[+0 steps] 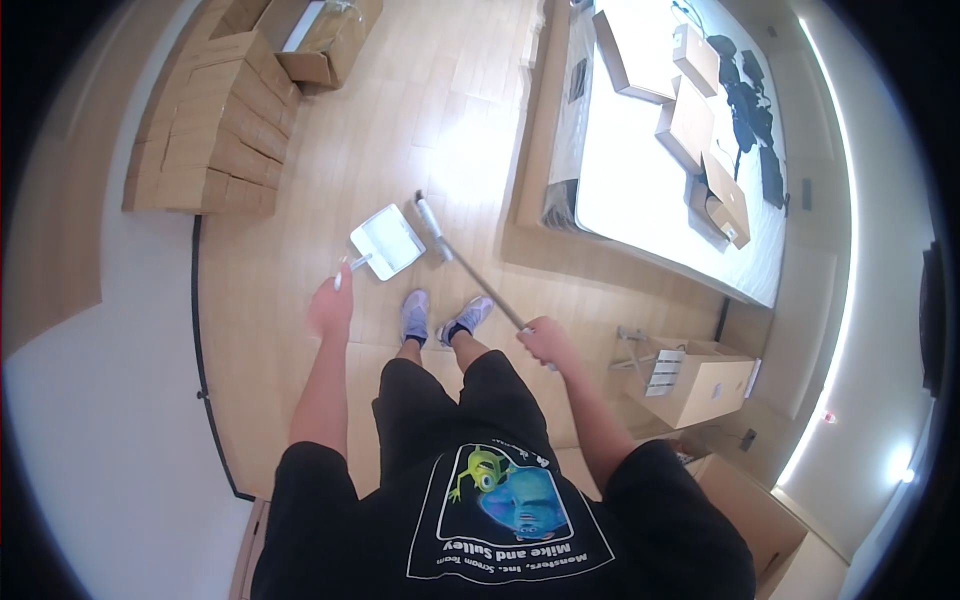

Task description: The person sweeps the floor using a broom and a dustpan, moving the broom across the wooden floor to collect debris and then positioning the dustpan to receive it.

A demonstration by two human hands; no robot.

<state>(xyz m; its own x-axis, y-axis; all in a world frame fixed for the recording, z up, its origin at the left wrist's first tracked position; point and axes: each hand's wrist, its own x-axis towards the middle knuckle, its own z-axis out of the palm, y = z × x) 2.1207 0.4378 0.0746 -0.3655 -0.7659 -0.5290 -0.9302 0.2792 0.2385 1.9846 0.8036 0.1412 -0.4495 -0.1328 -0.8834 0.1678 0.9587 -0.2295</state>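
Observation:
My left hand (331, 300) is closed around the handle of a white dustpan (388, 241), which is held in front of my feet at the left. In my right hand (547, 341) is the long shaft of a broom (487, 289). Its narrow head (433, 225) lies just right of the dustpan's front edge, with a small gap between them. The bristles look light, with a dark tip at the far end. Whether any dirt lies in the pan is too small to tell.
Wood flooring (360, 157) stretches ahead. Stacked cardboard boxes (225, 135) and an open carton (330, 52) stand at the left. On the right, a plastic-wrapped mattress (630, 180) bears several boxes (686, 124) and black items (742, 112). A small cabinet (705, 382) and folding stool (664, 373) stand nearer.

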